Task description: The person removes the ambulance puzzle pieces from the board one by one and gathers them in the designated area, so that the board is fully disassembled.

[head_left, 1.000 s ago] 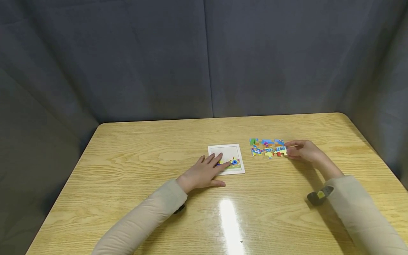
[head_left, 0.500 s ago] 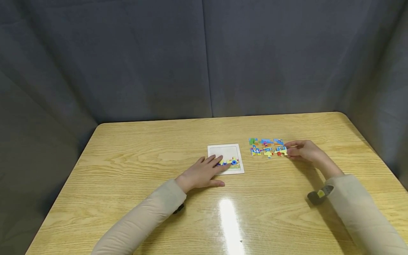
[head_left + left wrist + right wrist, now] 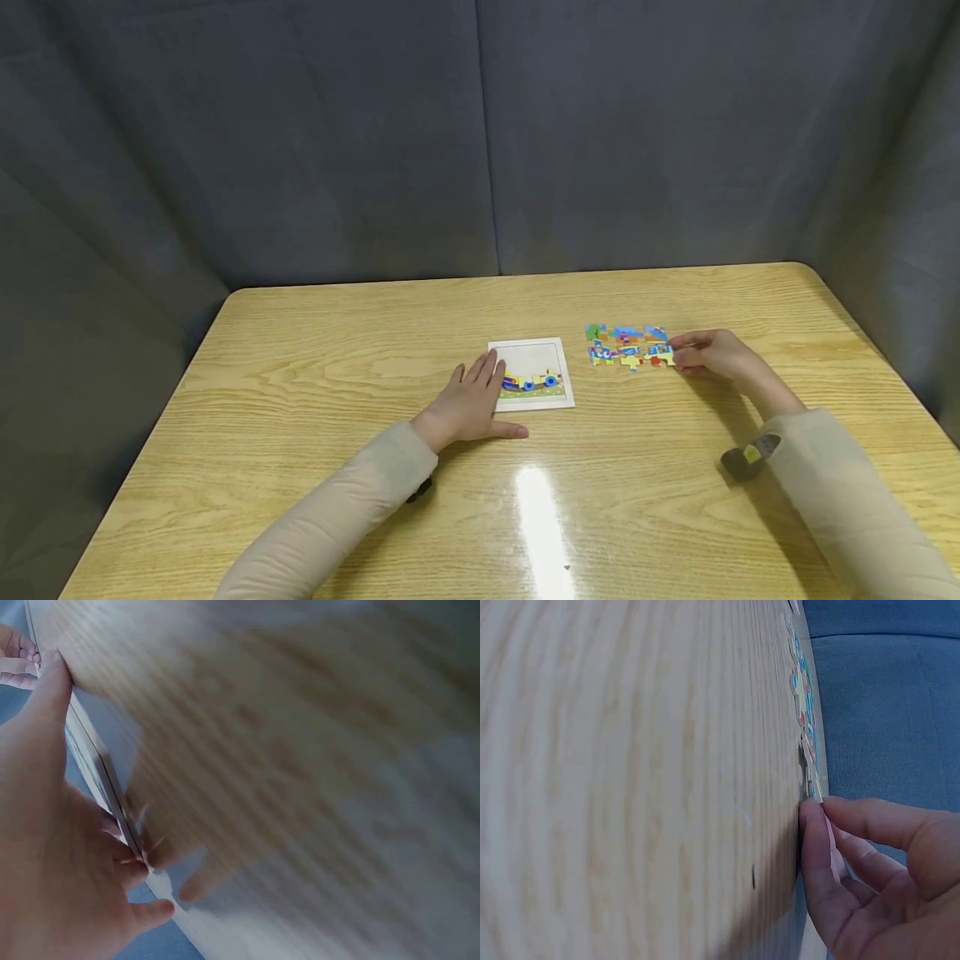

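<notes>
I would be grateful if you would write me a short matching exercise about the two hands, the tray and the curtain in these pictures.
Things:
1. left hand
2. right hand
3. white tray
4. curtain

Places and states:
a. plain in the upper part, brightly coloured in the lower part
b. dark, behind the table
c. pinching a puzzle piece
d. at the left edge of the white tray

Right pairs: 1-d, 2-c, 3-a, 4-b.
</notes>
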A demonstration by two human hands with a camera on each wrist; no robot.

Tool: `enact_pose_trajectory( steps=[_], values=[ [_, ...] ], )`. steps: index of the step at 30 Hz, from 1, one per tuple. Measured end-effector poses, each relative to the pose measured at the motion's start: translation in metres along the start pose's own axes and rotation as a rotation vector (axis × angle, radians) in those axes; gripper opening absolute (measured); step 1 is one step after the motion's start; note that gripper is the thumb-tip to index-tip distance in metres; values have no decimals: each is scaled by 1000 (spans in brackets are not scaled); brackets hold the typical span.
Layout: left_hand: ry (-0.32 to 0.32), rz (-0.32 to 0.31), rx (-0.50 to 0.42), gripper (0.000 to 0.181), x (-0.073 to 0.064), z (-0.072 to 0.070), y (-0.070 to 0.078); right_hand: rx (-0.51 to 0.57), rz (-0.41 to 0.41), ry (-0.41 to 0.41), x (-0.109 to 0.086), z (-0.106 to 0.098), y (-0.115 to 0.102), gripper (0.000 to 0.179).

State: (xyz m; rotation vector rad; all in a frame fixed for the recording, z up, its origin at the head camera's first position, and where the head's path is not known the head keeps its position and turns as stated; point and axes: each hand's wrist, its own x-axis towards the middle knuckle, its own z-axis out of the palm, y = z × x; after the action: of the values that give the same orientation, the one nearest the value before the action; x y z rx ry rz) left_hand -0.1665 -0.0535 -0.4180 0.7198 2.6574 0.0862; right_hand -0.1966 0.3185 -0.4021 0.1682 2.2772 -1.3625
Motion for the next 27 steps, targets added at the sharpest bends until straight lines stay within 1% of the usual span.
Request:
enact_pose_trajectory(
  steps=[3, 12, 16, 19, 22, 24, 27],
  values=[
    [-10, -8, -12, 108, 1, 1, 0, -5, -3, 2, 1, 0, 0, 55],
    [-11, 6, -13, 108, 2, 2, -2, -52, 3, 13, 2, -1, 0, 53],
    [-9, 22, -8, 107, 3, 0, -4, -69, -21, 23, 1, -2, -3, 51],
    [-4, 51, -31, 100, 4, -4, -11, -86, -37, 38, 1, -3, -7, 50],
    [-16, 75, -78, 86, 5, -10, -20, -113, -47, 43, 1, -2, -15, 50],
    [-13, 90, -113, 77, 6, -13, -25, -132, -73, 42, 0, 2, -22, 50],
    [0, 108, -123, 72, 7, -16, -28, -153, -121, 23, 0, 15, -35, 49]
  ],
)
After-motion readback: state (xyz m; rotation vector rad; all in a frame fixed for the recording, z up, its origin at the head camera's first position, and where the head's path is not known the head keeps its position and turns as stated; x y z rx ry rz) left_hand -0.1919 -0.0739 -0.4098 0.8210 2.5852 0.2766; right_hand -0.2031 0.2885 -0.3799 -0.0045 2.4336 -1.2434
